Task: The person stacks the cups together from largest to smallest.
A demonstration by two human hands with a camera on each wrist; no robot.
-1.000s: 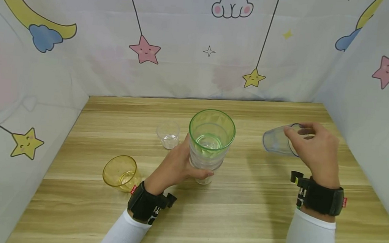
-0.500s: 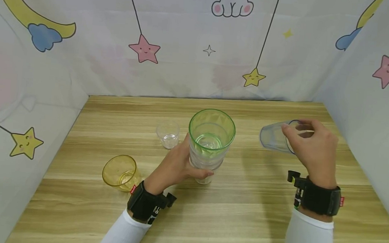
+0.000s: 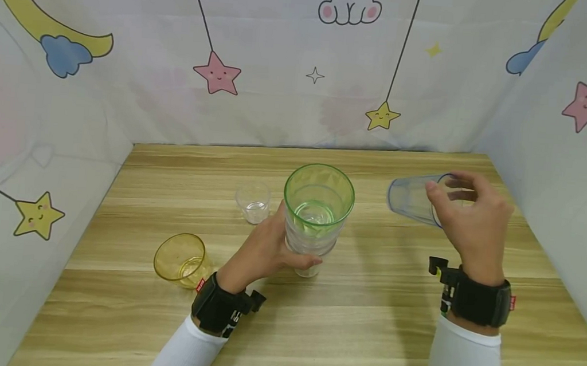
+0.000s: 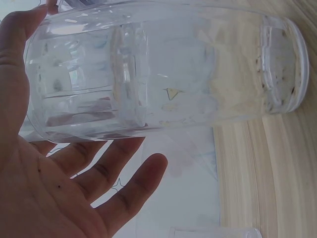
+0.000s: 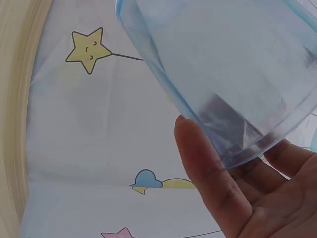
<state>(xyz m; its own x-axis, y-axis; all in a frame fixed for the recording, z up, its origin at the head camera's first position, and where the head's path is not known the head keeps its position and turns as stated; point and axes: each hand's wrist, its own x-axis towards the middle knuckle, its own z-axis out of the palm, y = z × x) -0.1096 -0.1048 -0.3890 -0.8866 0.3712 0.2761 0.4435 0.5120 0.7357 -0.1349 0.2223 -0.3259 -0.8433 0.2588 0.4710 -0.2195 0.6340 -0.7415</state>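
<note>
My left hand (image 3: 262, 249) grips a stack of clear cups (image 3: 310, 243) near the middle of the table, thumb across the near side. On top of the stack sits a green-rimmed cup (image 3: 320, 192), its mouth facing up. In the left wrist view the clear outer cup (image 4: 173, 74) shows its thick base just by the wooden surface. Over to the right, my right hand (image 3: 479, 223) holds a blue-tinted clear cup (image 3: 410, 198) by one end, thumb on the near side. That blue cup (image 5: 237, 64) lies sideways in the air, its other end pointing left.
A small clear cup (image 3: 253, 204) stands behind the left hand. Left of the left wrist is a yellow cup (image 3: 181, 259), with its mouth toward me. Printed cloth walls (image 3: 278, 118) close off the back and both sides of the wooden table (image 3: 343, 336).
The right hand has shifted the blue cup slightly up and left in the head view, and the cup's left end has risen a little. The left hand and its stack stay in place.
</note>
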